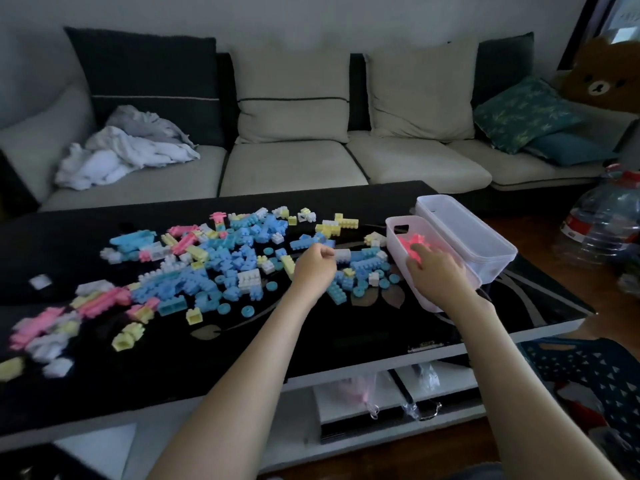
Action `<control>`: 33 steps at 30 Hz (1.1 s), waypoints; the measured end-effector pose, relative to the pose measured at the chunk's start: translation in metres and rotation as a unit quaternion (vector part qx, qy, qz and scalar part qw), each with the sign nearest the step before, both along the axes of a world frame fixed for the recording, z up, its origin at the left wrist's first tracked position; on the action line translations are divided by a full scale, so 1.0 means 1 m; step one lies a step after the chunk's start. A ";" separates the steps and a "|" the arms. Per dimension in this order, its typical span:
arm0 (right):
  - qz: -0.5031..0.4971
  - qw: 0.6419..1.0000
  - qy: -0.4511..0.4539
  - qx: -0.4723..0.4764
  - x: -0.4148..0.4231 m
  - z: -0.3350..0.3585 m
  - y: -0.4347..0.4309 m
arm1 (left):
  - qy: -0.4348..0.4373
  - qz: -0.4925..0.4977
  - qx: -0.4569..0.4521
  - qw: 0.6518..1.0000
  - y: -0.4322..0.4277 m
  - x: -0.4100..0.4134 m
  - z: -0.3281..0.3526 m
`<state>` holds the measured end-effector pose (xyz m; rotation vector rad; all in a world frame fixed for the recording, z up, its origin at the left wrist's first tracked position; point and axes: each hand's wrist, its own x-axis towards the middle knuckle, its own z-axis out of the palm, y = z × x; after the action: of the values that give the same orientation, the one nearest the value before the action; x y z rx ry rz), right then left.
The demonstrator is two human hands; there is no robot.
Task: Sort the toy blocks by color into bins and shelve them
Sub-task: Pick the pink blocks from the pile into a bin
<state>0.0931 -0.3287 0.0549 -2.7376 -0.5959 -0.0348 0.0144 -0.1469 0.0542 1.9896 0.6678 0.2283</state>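
A heap of blue, pink, yellow and white toy blocks (221,261) covers the black coffee table (346,327). At its right end stand two pale bins side by side. The nearer bin (398,237) holds pink blocks (410,242). The farther bin (485,244) looks empty. My left hand (313,268) hovers over the heap's right edge with its fingers curled; whether it holds a block is hidden. My right hand (436,271) reaches into the nearer bin, fingers spread over the pink blocks.
A beige and dark sofa (294,168) with crumpled cloth (121,150) runs behind the table. A large plastic water bottle (602,223) stands on the floor at right. A dark perforated basket (588,375) sits at lower right. Plastic bags lie on the table's lower shelf (398,393).
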 end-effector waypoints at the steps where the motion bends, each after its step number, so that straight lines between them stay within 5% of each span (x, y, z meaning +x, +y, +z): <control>1: 0.019 1.000 -0.017 0.019 -0.007 0.004 0.011 | 0.004 -0.008 0.017 1.000 0.007 -0.008 0.003; 5: 0.145 0.987 -0.045 0.051 -0.051 0.011 0.066 | 0.017 -0.034 0.076 0.996 0.029 -0.039 0.011; 15: 0.331 0.941 0.063 0.008 -0.135 -0.018 0.195 | 0.055 0.075 0.268 0.959 0.112 -0.148 -0.015; 21: 0.377 0.922 0.088 -0.010 -0.167 -0.027 0.248 | 0.068 0.159 0.285 0.943 0.153 -0.205 -0.033; 25: 0.369 0.926 0.068 -0.037 -0.180 -0.036 0.266 | 0.076 0.262 0.341 0.899 0.174 -0.238 -0.035; 33: 0.364 0.929 -0.049 -0.051 -0.201 -0.050 0.298 | 0.118 0.327 0.354 0.868 0.209 -0.287 -0.058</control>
<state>-0.1079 -0.0309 0.0046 -2.4383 -1.6368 0.0400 -0.2726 0.0625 -0.0043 2.4235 1.5955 0.7307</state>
